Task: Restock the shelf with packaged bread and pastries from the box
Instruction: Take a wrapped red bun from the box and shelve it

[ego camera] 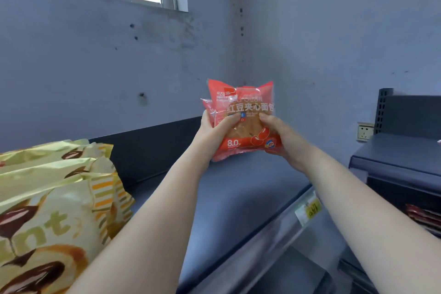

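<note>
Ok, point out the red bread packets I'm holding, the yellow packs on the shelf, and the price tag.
red bread packets (241, 105), head view, upper front of the wrapper above the hands
yellow packs (47, 200), head view, face of the nearest pack
price tag (309, 210), head view, middle of the label on the shelf edge

You reached both bare arms forward and up, wrists close together. Your left hand (216, 130) curled in a grip round the left side of the red bread packets (243, 122), thumb across the front. Your right hand (278, 135) gripped their right side, thumb in front, fingers hidden behind.
</note>
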Motion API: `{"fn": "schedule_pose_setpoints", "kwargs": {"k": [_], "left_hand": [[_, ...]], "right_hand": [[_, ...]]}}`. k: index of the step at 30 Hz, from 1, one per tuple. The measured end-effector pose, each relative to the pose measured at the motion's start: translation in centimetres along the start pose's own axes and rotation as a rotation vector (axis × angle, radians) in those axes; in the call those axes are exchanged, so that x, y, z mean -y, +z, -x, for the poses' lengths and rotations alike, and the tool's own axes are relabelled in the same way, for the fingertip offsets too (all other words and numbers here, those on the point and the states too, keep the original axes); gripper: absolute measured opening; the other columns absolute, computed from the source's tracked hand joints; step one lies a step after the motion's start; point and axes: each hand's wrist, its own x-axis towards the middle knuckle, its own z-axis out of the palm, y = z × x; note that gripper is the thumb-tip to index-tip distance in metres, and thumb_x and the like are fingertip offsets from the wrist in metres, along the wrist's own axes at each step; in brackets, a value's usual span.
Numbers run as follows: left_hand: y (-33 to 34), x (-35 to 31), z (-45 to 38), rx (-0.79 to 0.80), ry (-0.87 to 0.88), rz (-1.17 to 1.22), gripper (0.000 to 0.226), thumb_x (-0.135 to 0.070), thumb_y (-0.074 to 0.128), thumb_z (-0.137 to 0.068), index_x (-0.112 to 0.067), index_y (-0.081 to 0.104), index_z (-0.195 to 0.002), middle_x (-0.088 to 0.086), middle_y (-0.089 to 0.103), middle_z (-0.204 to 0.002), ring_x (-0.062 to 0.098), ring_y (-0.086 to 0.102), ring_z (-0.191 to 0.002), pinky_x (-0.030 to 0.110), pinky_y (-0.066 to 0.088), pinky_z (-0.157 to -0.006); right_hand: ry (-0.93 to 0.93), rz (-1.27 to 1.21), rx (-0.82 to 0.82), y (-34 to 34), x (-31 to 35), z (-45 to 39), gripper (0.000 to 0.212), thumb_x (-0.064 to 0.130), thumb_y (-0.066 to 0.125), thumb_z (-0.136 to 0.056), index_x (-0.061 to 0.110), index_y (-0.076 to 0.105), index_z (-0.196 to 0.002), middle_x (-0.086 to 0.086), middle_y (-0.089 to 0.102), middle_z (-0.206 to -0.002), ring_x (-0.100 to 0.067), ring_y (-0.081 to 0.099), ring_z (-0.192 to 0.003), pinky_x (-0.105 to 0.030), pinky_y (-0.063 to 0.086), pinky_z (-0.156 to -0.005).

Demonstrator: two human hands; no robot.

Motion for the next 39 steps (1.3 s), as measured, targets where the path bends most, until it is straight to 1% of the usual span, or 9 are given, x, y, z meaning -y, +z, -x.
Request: {"fn": "schedule_pose_setpoints", "kwargs": {"k": [2, 6, 9, 14, 19, 22, 27, 35, 39], "left_hand": [[-0.9, 0.6, -1.4, -0.070, 0.020, -0.040, 0.072, -0.043, 0.073, -0.068, -0.027, 0.040, -0.130, 0.002, 0.067, -0.114, 0.020, 0.071, -0.094, 0.035, 0.058, -0.080], [-2.6, 2.0, -3.5, -0.172, 0.012, -0.134, 0.066, -0.040, 0.071, -0.078, -0.027, 0.038, -0.133, -0.002, 0.065, -0.116, 0.015, 0.070, -0.095, 0.029, 0.056, -0.078], [-3.2, 3.1, -4.6, -0.201, -0.022, -0.211, 0.075, -0.045, 0.075, -0.071, -0.030, 0.037, -0.134, -0.003, 0.065, -0.119, 0.016, 0.069, -0.098, 0.032, 0.056, -0.084], [-3.6, 4.8, -5.5, -0.200, -0.139, -0.307, 0.081, -0.047, 0.075, -0.070, -0.038, 0.030, -0.136, -0.011, 0.062, -0.125, 0.011, 0.065, -0.108, 0.038, 0.051, -0.097], [-3.8, 5.8, -5.7, -0.208, -0.265, -0.327, 0.070, -0.029, 0.075, -0.075, -0.031, 0.038, -0.135, -0.009, 0.065, -0.117, 0.007, 0.067, -0.097, 0.017, 0.055, -0.069], [-4.1, 6.2, -5.9, -0.274, -0.314, -0.291, 0.075, -0.027, 0.079, -0.068, -0.027, 0.043, -0.133, -0.004, 0.068, -0.115, 0.014, 0.068, -0.100, 0.025, 0.055, -0.080], [-3.6, 5.8, -5.7, -0.291, -0.365, -0.356, 0.063, -0.022, 0.072, -0.082, -0.033, 0.038, -0.134, -0.011, 0.068, -0.111, 0.001, 0.069, -0.086, 0.015, 0.054, -0.062], [-3.1, 5.5, -5.3, -0.380, -0.450, -0.361, 0.069, -0.027, 0.076, -0.075, -0.028, 0.038, -0.133, -0.004, 0.064, -0.121, 0.016, 0.068, -0.101, 0.033, 0.056, -0.082], [-2.4, 5.3, -4.8, -0.386, -0.485, -0.400, 0.076, -0.041, 0.076, -0.066, -0.031, 0.039, -0.131, -0.005, 0.065, -0.120, 0.015, 0.068, -0.101, 0.038, 0.055, -0.088]], "right_hand": [[-0.018, -0.031, 0.122, 0.0, -0.2, -2.6, 0.022, 0.035, 0.042, -0.097, 0.028, 0.062, -0.095, 0.017, 0.074, -0.077, 0.004, 0.068, -0.070, -0.014, 0.052, -0.068], [-0.009, -0.031, 0.370, -0.2, -1.6, -7.9, 0.035, 0.040, 0.058, -0.085, 0.029, 0.060, -0.118, 0.005, 0.073, -0.107, -0.012, 0.069, -0.098, -0.035, 0.049, -0.097], [-0.007, -0.001, 0.541, -0.3, -3.0, -10.6, 0.054, 0.039, 0.064, -0.074, 0.026, 0.056, -0.126, 0.003, 0.070, -0.116, -0.015, 0.067, -0.107, -0.032, 0.049, -0.097], [-0.006, -0.007, 0.641, -0.9, -5.2, -14.4, 0.054, 0.027, 0.075, -0.076, 0.019, 0.057, -0.126, -0.002, 0.070, -0.117, -0.020, 0.066, -0.109, -0.036, 0.049, -0.098], [0.084, 0.064, 0.768, -0.5, -6.8, -16.1, 0.029, 0.015, 0.069, -0.084, 0.023, 0.062, -0.112, 0.000, 0.072, -0.109, -0.015, 0.070, -0.097, -0.026, 0.054, -0.082], [0.069, 0.142, 0.768, 0.5, -7.7, -16.4, 0.046, 0.022, 0.074, -0.081, 0.021, 0.056, -0.124, 0.000, 0.070, -0.115, -0.015, 0.067, -0.104, -0.031, 0.051, -0.095], [0.179, 0.098, 0.794, 0.4, -9.4, -15.9, 0.054, 0.032, 0.076, -0.078, 0.031, 0.043, -0.121, 0.004, 0.053, -0.132, -0.008, 0.057, -0.113, -0.020, 0.046, -0.083], [0.281, 0.153, 0.662, 0.5, -8.5, -16.2, 0.091, 0.031, 0.089, -0.057, 0.018, 0.039, -0.131, -0.002, 0.064, -0.121, -0.022, 0.061, -0.111, -0.043, 0.048, -0.095], [0.268, 0.220, 0.679, 0.3, -7.5, -15.6, 0.059, 0.026, 0.079, -0.074, 0.016, 0.051, -0.125, -0.005, 0.069, -0.112, -0.022, 0.065, -0.098, -0.037, 0.052, -0.077]]}}
